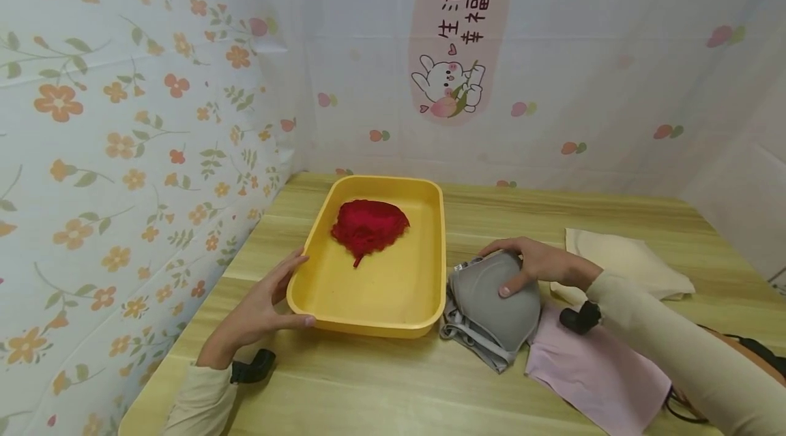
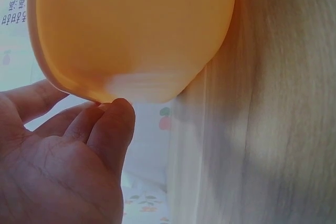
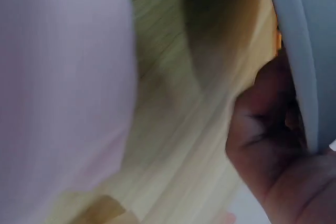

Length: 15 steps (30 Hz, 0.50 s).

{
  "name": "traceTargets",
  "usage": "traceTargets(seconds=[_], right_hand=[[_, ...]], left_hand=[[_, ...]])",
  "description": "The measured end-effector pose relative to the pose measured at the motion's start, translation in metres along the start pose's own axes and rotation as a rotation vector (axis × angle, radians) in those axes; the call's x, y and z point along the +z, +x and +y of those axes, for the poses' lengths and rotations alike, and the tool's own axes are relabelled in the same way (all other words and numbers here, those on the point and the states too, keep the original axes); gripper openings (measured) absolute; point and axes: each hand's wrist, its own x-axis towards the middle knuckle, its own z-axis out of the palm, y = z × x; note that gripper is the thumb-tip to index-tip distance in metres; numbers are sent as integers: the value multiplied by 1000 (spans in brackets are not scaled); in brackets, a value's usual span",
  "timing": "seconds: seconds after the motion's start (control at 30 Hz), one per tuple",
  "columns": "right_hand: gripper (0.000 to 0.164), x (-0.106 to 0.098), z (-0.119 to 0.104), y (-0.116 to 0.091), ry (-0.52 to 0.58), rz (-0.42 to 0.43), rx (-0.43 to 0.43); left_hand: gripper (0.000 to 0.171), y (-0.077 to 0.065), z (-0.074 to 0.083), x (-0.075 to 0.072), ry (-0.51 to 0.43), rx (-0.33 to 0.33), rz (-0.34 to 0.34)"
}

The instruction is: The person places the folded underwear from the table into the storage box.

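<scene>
In the head view my right hand [image 1: 531,262] grips a folded grey bra [image 1: 497,299] from above, thumb on the near side of its smooth cup. Part of the grey cup [image 3: 312,51] also shows at the right edge of the right wrist view, beside the curled hand [image 3: 273,145]. My left hand [image 1: 264,306] holds the near left corner of a yellow plastic tray [image 1: 368,328], its thumb along the front. The left wrist view has the fingertips against the tray's rim [image 2: 58,85]. A dark red lace-edged garment [image 1: 368,224] lies inside the tray.
A lilac folded cloth [image 1: 602,374] lies by the grey bra, under my right forearm. Behind it sits a cream folded cloth [image 1: 632,262]. Dark cord-like items [image 1: 681,405] are at the right edge. Patterned curtains [image 1: 368,67] hang behind and left of the wooden table [image 1: 344,381].
</scene>
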Motion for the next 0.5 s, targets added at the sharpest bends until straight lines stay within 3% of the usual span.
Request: traceTargets(seconds=[0.27, 0.5], right_hand=[[77, 2, -5, -2, 92, -41, -51], [65, 3, -5, -7, 91, 70, -96]], left_hand=[[101, -1, -2, 0, -19, -6, -2], [101, 1, -4, 0, -28, 0, -4]])
